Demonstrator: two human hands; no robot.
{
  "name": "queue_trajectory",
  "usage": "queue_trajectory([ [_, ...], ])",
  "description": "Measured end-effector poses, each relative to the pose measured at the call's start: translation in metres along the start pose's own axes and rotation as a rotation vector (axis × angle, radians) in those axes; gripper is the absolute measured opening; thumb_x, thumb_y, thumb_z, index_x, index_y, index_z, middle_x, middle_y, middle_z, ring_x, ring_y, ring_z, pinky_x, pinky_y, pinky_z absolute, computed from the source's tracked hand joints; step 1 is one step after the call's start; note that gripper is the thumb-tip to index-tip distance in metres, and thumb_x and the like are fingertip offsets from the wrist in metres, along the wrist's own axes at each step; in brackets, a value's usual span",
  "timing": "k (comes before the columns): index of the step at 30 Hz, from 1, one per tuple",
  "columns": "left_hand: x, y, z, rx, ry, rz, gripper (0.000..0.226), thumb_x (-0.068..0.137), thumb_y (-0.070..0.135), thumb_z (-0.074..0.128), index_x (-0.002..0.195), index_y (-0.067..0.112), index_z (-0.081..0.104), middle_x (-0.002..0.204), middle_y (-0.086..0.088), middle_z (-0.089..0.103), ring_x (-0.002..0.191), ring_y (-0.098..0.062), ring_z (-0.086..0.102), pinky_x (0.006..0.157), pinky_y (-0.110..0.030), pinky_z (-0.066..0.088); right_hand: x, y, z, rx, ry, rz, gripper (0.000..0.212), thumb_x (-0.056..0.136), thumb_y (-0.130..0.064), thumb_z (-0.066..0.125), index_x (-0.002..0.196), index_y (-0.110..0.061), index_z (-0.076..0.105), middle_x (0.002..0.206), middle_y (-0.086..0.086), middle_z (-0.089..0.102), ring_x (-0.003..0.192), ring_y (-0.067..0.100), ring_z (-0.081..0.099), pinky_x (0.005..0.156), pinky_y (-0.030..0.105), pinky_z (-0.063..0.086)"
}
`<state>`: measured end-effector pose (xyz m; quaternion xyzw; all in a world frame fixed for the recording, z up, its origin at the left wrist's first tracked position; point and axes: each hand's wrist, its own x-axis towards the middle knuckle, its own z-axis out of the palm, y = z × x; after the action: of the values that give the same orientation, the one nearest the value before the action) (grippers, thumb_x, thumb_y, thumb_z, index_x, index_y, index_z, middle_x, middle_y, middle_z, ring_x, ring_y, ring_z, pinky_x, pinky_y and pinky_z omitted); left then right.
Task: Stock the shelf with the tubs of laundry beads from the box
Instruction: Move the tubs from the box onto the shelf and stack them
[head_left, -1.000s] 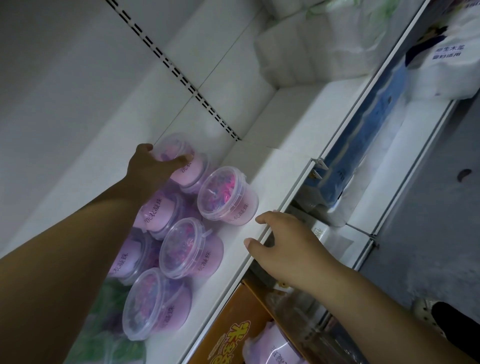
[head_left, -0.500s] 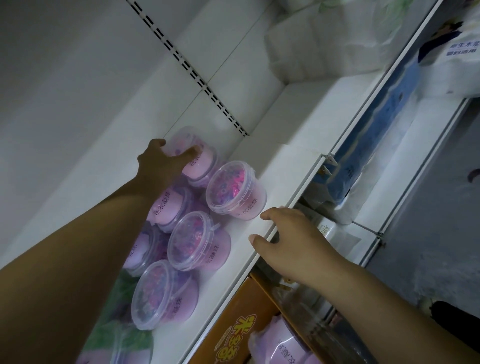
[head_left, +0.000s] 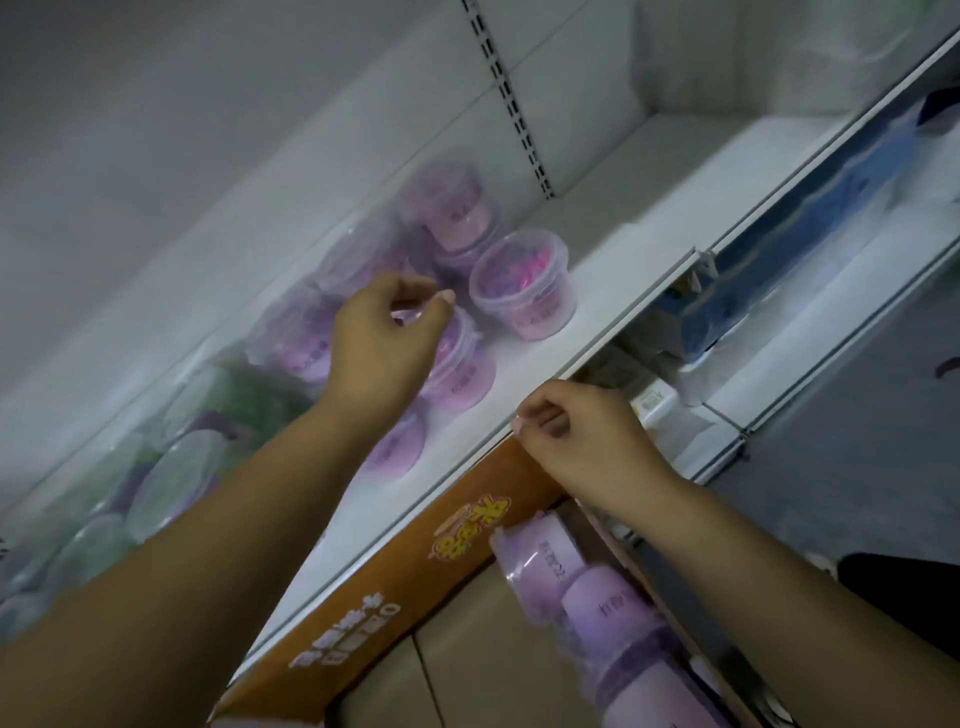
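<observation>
- Left hand (head_left: 384, 343) reaches in over the shelf (head_left: 613, 280), above the pink tubs (head_left: 522, 293) of laundry beads. Its fingers (head_left: 415, 299) are loosely curled, narrow, with nothing held. Whether the hand touches the tub below it cannot be told.
- Right hand (head_left: 576, 441) is at the front edge of the shelf with its fingers tucked into the palm and nothing in them.
- The tubs stand clustered on the left part of the shelf. One stands alone at the right of the group with its clear lid up. A stacked pair (head_left: 460, 213) is behind it against the back wall. Another tub (head_left: 462, 369) is partly hidden under the left hand.
- Further left on the same shelf are blurred tubs with green contents (head_left: 171, 467).
- An orange cardboard box (head_left: 395, 597) is below the shelf edge and open. More lilac tubs (head_left: 545, 551) lie in it on their sides, wrapped in clear film.
- A slotted upright (head_left: 511, 98) runs up the back panel.
- Blue packaging (head_left: 779, 249) is on the lower shelf to the right, blurred.
</observation>
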<state>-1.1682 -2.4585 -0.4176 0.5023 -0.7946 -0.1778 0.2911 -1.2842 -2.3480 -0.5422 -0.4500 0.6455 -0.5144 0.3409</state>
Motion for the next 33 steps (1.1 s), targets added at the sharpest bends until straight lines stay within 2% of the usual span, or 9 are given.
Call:
queue_trajectory([
  [3, -0.056, -0.021, -0.007, -0.052, -0.028, -0.104, 0.015, 0.093, 0.029, 0.070, 0.099, 0.015, 0.074, 0.090, 0.011, 0.072, 0.081, 0.006, 0.063, 0.074, -0.008, 0.047, -0.034, 0.001, 0.021, -0.030, -0.115, -0.006, 0.006, 0.088, -0.018, 0.072, 0.094, -0.015, 0.072, 0.082, -0.008, 0.070, 0.071, 0.000, 0.062, 0.068, 0.006, 0.047],
  [6, -0.112, -0.043, -0.014, -0.080, -0.026, -0.216, 0.012, 0.093, 0.029, 0.070, 0.092, 0.017, 0.073, 0.086, 0.012, 0.071, 0.079, 0.010, 0.061, 0.071, -0.002, 0.041, -0.066, 0.008, 0.040, -0.115, -0.269, -0.026, 0.012, 0.087, -0.014, 0.072, 0.098, -0.011, 0.073, 0.089, 0.000, 0.073, 0.079, 0.007, 0.065, 0.078, 0.015, 0.053],
  [8, -0.152, -0.057, -0.017, -0.073, -0.018, -0.299, 0.012, 0.093, 0.030, 0.069, 0.090, 0.018, 0.073, 0.085, 0.012, 0.072, 0.081, 0.007, 0.062, 0.070, -0.004, 0.041, -0.081, 0.018, 0.046, -0.227, -0.336, -0.036, 0.016, 0.084, -0.023, 0.074, 0.100, -0.019, 0.072, 0.093, -0.004, 0.072, 0.087, 0.010, 0.066, 0.086, 0.027, 0.054],
  [13, -0.268, -0.084, -0.016, 0.008, -0.165, -0.480, 0.021, 0.094, 0.040, 0.065, 0.097, 0.021, 0.072, 0.093, 0.011, 0.070, 0.091, -0.006, 0.063, 0.069, -0.009, 0.038, -0.105, 0.031, 0.040, -0.539, -0.552, 0.060, 0.061, 0.072, -0.058, 0.078, 0.125, -0.032, 0.061, 0.126, -0.001, 0.061, 0.106, 0.017, 0.060, 0.086, 0.031, 0.050],
  [15, -0.310, -0.091, -0.012, 0.062, -0.254, -0.501, 0.033, 0.093, 0.050, 0.061, 0.104, 0.020, 0.071, 0.103, 0.006, 0.071, 0.100, -0.011, 0.063, 0.076, -0.019, 0.043, -0.113, 0.032, 0.035, -0.590, -0.642, 0.050, 0.073, 0.069, -0.065, 0.079, 0.130, -0.030, 0.059, 0.131, -0.002, 0.059, 0.112, 0.018, 0.058, 0.092, 0.034, 0.051],
  [21, -0.376, -0.089, -0.008, 0.151, -0.464, -0.572, 0.060, 0.097, 0.067, 0.036, 0.129, 0.023, 0.061, 0.131, 0.002, 0.063, 0.115, -0.018, 0.058, 0.097, -0.035, 0.049, -0.112, 0.037, 0.033, -0.863, -0.722, 0.069, 0.086, 0.071, -0.056, 0.083, 0.142, -0.024, 0.049, 0.142, 0.004, 0.051, 0.123, 0.025, 0.051, 0.098, 0.040, 0.049],
  [24, -0.391, -0.088, -0.005, 0.274, -0.539, -0.530, 0.071, 0.095, 0.073, 0.017, 0.123, 0.024, 0.060, 0.125, -0.001, 0.064, 0.111, -0.022, 0.059, 0.093, -0.039, 0.051, -0.099, 0.034, 0.039, -1.017, -0.835, 0.055, 0.098, 0.067, -0.055, 0.087, 0.148, -0.022, 0.042, 0.149, 0.007, 0.042, 0.131, 0.029, 0.046, 0.101, 0.043, 0.049],
  [28, -0.392, -0.087, -0.007, 0.306, -0.480, -0.471, 0.079, 0.092, 0.072, 0.005, 0.115, 0.023, 0.062, 0.113, -0.001, 0.066, 0.104, -0.023, 0.060, 0.085, -0.040, 0.053, -0.090, 0.033, 0.045, -1.100, -0.924, 0.054, 0.104, 0.061, -0.057, 0.089, 0.147, -0.024, 0.042, 0.147, 0.005, 0.035, 0.132, 0.030, 0.041, 0.092, 0.049, 0.056],
  [33, -0.389, -0.092, -0.015, 0.102, -0.454, -0.531, 0.058, 0.099, 0.064, 0.017, 0.087, 0.023, 0.056, 0.094, -0.001, 0.062, 0.092, -0.023, 0.058, 0.083, -0.041, 0.052, -0.083, 0.034, 0.047, -1.180, -0.883, 0.012, 0.108, 0.055, -0.063, 0.089, 0.146, -0.031, 0.041, 0.144, 0.003, 0.036, 0.134, 0.027, 0.036, 0.109, 0.048, 0.042],
])
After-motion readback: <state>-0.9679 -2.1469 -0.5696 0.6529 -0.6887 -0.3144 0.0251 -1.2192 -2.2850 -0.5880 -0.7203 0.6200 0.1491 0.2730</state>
